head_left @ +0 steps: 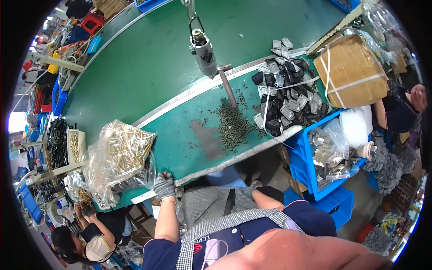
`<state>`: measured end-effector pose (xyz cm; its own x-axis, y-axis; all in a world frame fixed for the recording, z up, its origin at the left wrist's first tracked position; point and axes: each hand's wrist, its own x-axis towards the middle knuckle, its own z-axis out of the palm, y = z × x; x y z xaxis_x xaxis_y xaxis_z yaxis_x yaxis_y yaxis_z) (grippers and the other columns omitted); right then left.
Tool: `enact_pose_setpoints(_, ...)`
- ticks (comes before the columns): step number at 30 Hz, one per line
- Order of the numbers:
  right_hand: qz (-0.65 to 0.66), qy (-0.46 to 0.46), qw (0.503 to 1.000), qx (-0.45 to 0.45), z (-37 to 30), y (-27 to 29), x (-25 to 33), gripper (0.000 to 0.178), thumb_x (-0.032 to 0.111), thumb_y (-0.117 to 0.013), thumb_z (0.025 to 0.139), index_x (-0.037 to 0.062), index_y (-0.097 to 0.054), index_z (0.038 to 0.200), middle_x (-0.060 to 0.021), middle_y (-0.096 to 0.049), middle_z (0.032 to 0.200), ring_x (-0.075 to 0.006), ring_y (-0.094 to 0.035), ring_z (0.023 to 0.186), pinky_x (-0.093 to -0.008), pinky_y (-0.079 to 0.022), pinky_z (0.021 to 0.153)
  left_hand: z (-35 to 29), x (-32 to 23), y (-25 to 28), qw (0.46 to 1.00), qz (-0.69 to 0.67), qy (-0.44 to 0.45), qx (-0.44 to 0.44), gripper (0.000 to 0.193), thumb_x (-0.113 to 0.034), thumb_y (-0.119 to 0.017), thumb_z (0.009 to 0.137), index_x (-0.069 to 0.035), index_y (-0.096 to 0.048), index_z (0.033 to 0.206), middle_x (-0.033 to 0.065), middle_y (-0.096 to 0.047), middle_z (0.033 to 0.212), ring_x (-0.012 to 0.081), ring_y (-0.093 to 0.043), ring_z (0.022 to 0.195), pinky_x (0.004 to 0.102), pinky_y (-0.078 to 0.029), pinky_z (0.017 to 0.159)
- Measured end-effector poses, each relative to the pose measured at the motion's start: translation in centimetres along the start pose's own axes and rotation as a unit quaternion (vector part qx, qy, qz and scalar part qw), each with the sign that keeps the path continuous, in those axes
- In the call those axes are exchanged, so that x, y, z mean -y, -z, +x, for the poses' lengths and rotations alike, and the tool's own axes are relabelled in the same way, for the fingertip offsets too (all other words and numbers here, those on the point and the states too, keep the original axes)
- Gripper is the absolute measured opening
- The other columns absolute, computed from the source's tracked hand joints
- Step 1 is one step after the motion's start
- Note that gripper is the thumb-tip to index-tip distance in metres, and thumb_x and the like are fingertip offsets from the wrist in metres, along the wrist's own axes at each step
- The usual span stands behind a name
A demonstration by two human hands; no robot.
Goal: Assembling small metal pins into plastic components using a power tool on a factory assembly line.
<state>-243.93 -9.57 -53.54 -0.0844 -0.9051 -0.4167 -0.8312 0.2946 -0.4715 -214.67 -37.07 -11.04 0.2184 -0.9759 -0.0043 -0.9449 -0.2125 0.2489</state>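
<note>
here, left hand [164, 185] near bag [100, 168]

A single head-worn fisheye looks steeply down — close above the apron [204, 208], facing the green workbench [173, 155].

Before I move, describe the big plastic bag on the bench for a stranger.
Find the green bench. On its left part, beside the gloved left hand, sits a bulging clear plastic bag. Gold-coloured contents set it apart from the heap of small dark pieces.
</note>
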Motion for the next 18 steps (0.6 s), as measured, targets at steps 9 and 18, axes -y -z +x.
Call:
enact_pose_setpoints(9,0.190,0.164,0.725,0.641,2.9,42.2,26.1,0.035,0.031,-0.058,0.084,0.0034,-0.062,0.105,-0.0065,-0.064,0.098,-0.0159,-0.055,0.089,-0.0317,-0.044,0.079,-3.9,5.2,3.4,0.992,-0.057,0.108,0.043,0.013,-0.021,-0.058,0.080,-0.008,-0.054,0.080,0.0122,-0.061,0.071,0.0306,-0.059,0.065,0.0408,-0.045,0.058)
enact_pose_setpoints(18,-0.113,0.331,0.930,-0.115,13.7,45.4,43.0,0.020,0.022,-0.054,0.078,0.0054,-0.060,0.088,-0.0099,-0.060,0.095,-0.0274,-0.055,0.095,-0.0399,-0.040,0.090,-3.4,4.5,4.8,0.977,-0.149,0.079,0.129,0.016,-0.019,-0.058,0.080,-0.005,-0.053,0.078,0.0139,-0.060,0.071,0.0307,-0.059,0.066,0.0381,-0.046,0.060)
